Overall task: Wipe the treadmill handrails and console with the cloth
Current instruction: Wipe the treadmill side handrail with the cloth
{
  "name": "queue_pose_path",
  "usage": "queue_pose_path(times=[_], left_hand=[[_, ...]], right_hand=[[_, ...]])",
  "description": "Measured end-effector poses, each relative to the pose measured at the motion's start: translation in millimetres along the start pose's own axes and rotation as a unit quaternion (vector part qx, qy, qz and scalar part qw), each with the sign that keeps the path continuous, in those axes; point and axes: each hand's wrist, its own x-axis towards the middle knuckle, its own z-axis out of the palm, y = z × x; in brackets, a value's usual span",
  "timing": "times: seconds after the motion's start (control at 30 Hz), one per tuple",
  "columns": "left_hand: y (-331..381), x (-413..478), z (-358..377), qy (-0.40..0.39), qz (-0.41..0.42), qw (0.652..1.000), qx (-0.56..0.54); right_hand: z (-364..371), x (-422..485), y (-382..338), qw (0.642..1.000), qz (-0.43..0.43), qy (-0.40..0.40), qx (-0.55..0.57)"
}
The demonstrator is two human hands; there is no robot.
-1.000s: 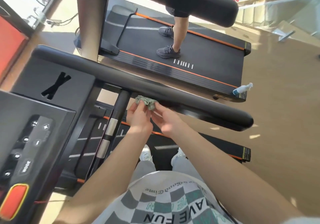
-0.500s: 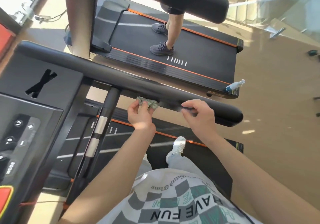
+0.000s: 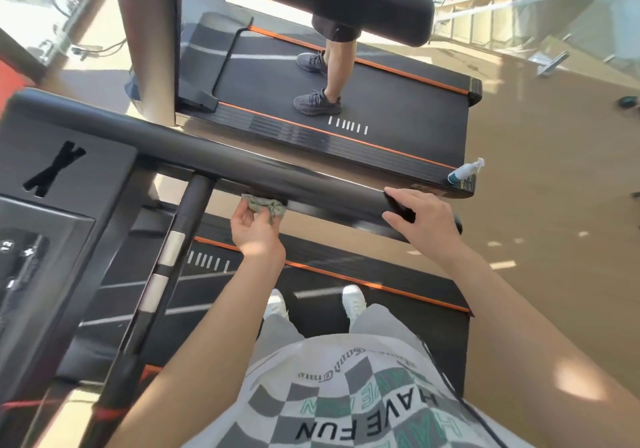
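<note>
Grey-green cloth (image 3: 265, 207), bunched in the fingers of the left hand (image 3: 254, 236), presses against the underside of the black handrail (image 3: 242, 167) near its post (image 3: 194, 212). The right hand (image 3: 424, 220) curls over the rail's free end, gripping it. By my reading, this rail is mid-wipe and the console (image 3: 41, 239) is probably not yet done.

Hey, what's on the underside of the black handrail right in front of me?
A crumpled green cloth, pinched by the left grip, presses against the handrail underside. The rail surface behind the cloth is covered.
</note>
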Motion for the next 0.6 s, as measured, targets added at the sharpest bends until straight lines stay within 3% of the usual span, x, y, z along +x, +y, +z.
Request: queue_pose_path(times=[0.23, 0.6], left_hand=[[-80, -54, 19, -0.03, -0.062, 0.997, 0.04], [-198, -119, 42, -0.095, -0.158, 0.979, 0.087]], right_hand=[[-20, -4, 60, 0.997, -0.029, -0.055, 0.054], [-27, -9, 135, 0.953, -0.064, -0.126, 0.268]])
